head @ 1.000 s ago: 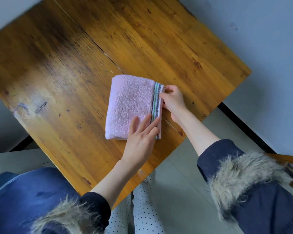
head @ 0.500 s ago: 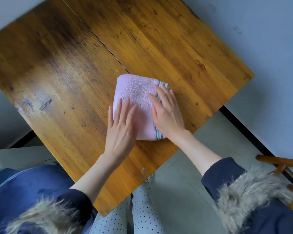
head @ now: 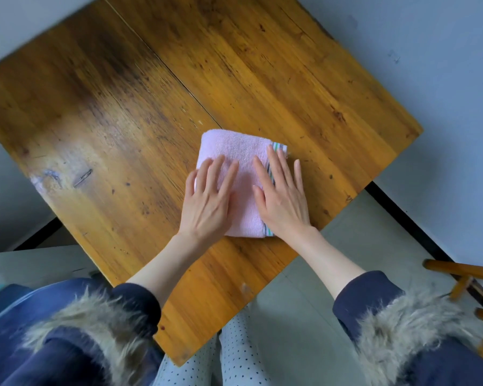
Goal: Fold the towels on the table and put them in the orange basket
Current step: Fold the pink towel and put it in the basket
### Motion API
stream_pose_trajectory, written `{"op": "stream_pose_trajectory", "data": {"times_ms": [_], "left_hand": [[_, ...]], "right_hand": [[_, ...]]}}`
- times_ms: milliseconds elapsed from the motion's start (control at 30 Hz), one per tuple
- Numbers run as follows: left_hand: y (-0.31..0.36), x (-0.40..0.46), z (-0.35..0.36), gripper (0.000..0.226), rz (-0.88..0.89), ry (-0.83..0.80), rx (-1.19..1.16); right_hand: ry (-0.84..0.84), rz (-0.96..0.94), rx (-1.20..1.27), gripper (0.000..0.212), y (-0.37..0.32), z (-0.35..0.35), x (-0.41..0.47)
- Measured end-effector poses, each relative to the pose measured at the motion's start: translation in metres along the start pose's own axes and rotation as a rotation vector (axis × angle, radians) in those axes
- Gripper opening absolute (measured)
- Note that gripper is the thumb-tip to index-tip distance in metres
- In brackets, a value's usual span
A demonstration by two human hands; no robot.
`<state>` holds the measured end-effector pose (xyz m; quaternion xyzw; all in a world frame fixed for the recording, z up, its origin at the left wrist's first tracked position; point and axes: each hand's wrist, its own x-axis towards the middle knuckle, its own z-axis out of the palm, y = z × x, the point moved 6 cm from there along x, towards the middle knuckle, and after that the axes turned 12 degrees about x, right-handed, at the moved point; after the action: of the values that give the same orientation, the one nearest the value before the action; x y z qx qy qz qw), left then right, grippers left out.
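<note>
A pink terry towel [head: 241, 165], folded into a compact rectangle, lies on the wooden table [head: 123, 121] with a green, white and grey striped band along the edge under the right hand [head: 283, 199]. Both hands lie flat on it, fingers straight and slightly spread, gripping nothing; the left hand [head: 207, 201] covers its other side. No writing shows.

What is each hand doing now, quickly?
Left hand: open, flat on the towel.
Right hand: open, flat on the towel.
</note>
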<state>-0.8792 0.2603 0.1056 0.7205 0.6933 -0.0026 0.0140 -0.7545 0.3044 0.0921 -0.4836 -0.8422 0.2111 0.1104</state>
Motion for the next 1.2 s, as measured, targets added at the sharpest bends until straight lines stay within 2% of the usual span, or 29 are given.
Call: {"op": "stream_pose_trajectory", "data": {"times_ms": [67,200,267,333,400,433,500,567,633,700,867,967,1100,1200], "left_hand": [[-0.007,0.021,0.003,0.050,-0.007,-0.030,0.018],[-0.016,0.043,0.025,0.057,0.029,-0.216,0.075],[-0.015,0.042,0.026,0.058,0.032,-0.226,0.079],[-0.016,0.038,0.020,0.054,0.005,-0.196,-0.002],[-0.021,0.031,0.008,0.049,-0.061,-0.096,-0.217],[-0.026,0.027,0.002,0.048,-0.111,-0.031,-0.340],[-0.041,0.018,-0.003,0.045,-0.260,0.038,-0.543],[-0.061,0.011,0.006,0.040,-0.484,-0.030,-0.684],[-0.076,0.009,0.018,0.037,-0.690,-0.195,-0.789],[-0.080,0.010,0.027,0.036,-0.793,-0.370,-0.984],[-0.077,0.007,0.030,0.022,-0.816,-0.664,-1.249],[-0.076,0.004,0.031,0.027,-0.790,-0.759,-1.278],[-0.069,0.001,0.028,0.035,-0.734,-0.709,-1.284],[-0.066,-0.008,0.027,0.038,-0.769,-0.618,-1.299]], "right_hand": [[-0.043,0.008,-0.043,0.051,0.006,-0.001,0.008],[-0.154,0.043,-0.051,0.053,0.017,0.005,0.020],[-0.090,0.035,0.056,0.050,0.010,-0.001,0.018],[0.090,0.092,0.223,0.041,0.005,-0.012,0.008],[0.294,0.266,0.379,0.031,0.009,-0.022,-0.007],[0.344,0.405,0.465,0.029,0.015,-0.023,-0.013],[0.291,0.730,0.633,0.034,0.028,-0.015,-0.023],[0.153,0.938,0.715,0.041,0.033,-0.005,-0.027],[0.066,1.035,0.798,0.042,0.036,0.001,-0.026],[0.019,1.101,0.933,0.035,0.036,0.006,-0.023],[-0.036,1.148,1.008,0.022,0.036,0.005,-0.017],[-0.085,1.166,1.017,0.018,0.033,0.005,-0.016],[-0.135,0.959,0.726,0.019,0.031,-0.003,-0.008],[-0.124,0.863,0.674,0.021,0.031,-0.008,-0.007]]}}
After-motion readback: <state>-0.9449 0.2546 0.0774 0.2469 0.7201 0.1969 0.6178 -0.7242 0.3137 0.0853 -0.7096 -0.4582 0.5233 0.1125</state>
